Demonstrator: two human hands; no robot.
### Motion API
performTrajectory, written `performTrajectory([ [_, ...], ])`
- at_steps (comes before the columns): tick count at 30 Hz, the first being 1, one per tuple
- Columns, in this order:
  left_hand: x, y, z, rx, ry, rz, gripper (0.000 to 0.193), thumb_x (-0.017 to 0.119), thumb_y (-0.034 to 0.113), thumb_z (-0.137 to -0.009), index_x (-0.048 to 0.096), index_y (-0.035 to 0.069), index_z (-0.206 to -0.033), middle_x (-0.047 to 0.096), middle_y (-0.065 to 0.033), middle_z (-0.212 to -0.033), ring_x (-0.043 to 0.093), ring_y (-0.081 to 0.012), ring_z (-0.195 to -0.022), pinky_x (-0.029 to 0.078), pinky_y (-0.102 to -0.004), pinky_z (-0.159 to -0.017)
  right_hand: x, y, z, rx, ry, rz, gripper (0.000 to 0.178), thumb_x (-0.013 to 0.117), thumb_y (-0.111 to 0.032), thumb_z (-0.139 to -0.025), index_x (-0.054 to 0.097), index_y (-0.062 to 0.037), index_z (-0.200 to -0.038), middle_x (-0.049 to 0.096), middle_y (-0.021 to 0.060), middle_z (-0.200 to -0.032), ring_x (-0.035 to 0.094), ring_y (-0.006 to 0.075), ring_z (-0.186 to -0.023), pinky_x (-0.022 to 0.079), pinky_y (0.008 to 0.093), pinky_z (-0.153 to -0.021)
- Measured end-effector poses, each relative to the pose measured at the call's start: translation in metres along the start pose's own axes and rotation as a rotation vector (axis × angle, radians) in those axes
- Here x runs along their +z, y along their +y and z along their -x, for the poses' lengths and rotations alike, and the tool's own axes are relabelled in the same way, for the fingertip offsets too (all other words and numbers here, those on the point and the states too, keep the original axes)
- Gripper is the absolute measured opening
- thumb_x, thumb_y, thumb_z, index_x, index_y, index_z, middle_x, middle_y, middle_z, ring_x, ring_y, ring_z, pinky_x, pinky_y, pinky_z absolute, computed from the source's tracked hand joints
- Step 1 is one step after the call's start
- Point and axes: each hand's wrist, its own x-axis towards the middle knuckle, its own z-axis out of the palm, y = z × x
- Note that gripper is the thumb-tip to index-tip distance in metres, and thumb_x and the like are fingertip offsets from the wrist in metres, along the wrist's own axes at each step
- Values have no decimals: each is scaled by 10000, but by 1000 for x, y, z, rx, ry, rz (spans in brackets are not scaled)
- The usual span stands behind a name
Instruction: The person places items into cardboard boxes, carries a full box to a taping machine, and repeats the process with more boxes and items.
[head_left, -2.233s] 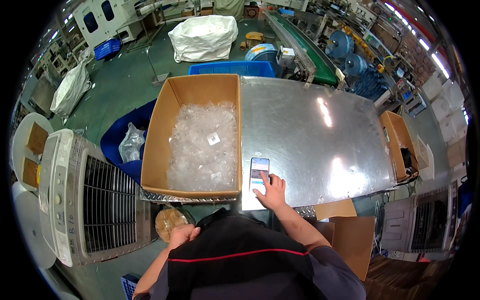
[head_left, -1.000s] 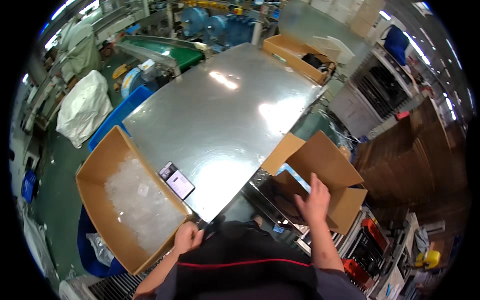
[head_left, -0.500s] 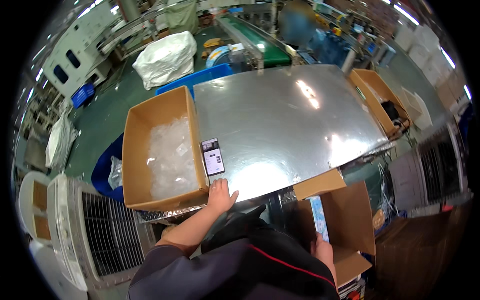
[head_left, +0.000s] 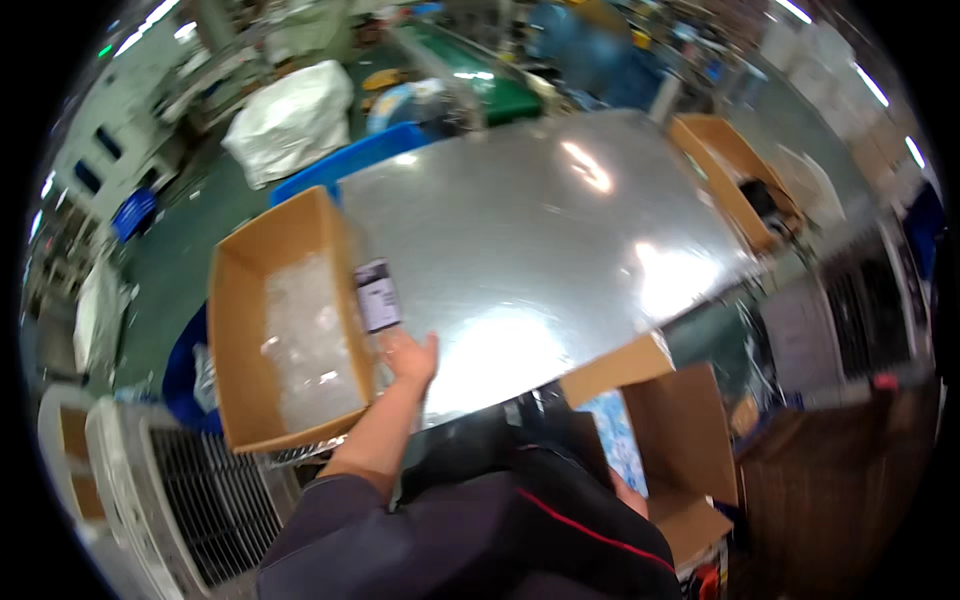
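My left hand lies at the near edge of the metal table. Its fingers stretch to the lower end of a phone, with the thumb apart; the hand is open. The phone lies face up beside an open cardboard box that holds many clear plastic pieces. On the right, my right hand is closed on the near edge of a light-blue patterned flat pack. That pack stands tilted at a second open cardboard box; part of the hand is hidden.
A blue tub and a barred metal unit stand left. A smaller carton with a dark object is at the table's far right. Behind are a white sack, a green conveyor and a blurred person in blue.
The view has shifted, so the table sits further left. My left hand has reached forward to the phone's lower end. The patterned pack has turned and shows a broader face.
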Motion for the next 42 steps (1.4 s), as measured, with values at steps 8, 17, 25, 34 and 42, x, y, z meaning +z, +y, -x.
performTrajectory([
  [8,-3,34,51,681,-69,306,678,680,318,-861,440,11,-1416,338,-287,-1478,294,-458,-1398,212,-574,-1148,-14,-12,3,-53,-141,-22,599,514,-128,-916,412,-241,-1496,670,170,-1125,654,390,-962,523,414,-869],
  [17,-20,54,95,858,-295,-56,685,664,380,-878,449,57,-1443,305,-257,-1523,237,-452,-1449,168,-616,-1162,-14,-14,2,-31,-142,-98,538,504,-79,-948,466,-228,-1464,668,175,-1140,654,374,-985,519,399,-878],
  [25,-9,22,96,894,-380,-303,767,431,598,-971,225,194,-1590,90,-188,-1655,58,-382,-1529,92,-564,-1213,-31,-41,-5,18,-207,-232,487,546,-136,-965,486,-141,-1448,685,206,-1145,671,351,-1068,510,377,-887],
  [34,-55,25,69,1039,-512,38,583,651,386,-891,544,63,-1365,459,-185,-1477,402,-380,-1389,309,-540,-1137,-35,-58,-69,-152,75,-401,423,639,15,-916,558,15,-1332,700,129,-1051,658,171,-981,510,303,-899],
  [42,-193,-75,-94,354,107,464,232,599,150,-923,633,58,-1133,646,-182,-1141,610,-373,-1089,491,-442,-941,-33,-117,-117,-393,76,-63,322,664,-7,-895,629,29,-1213,690,193,-1089,687,268,-986,533,348,-876],
])
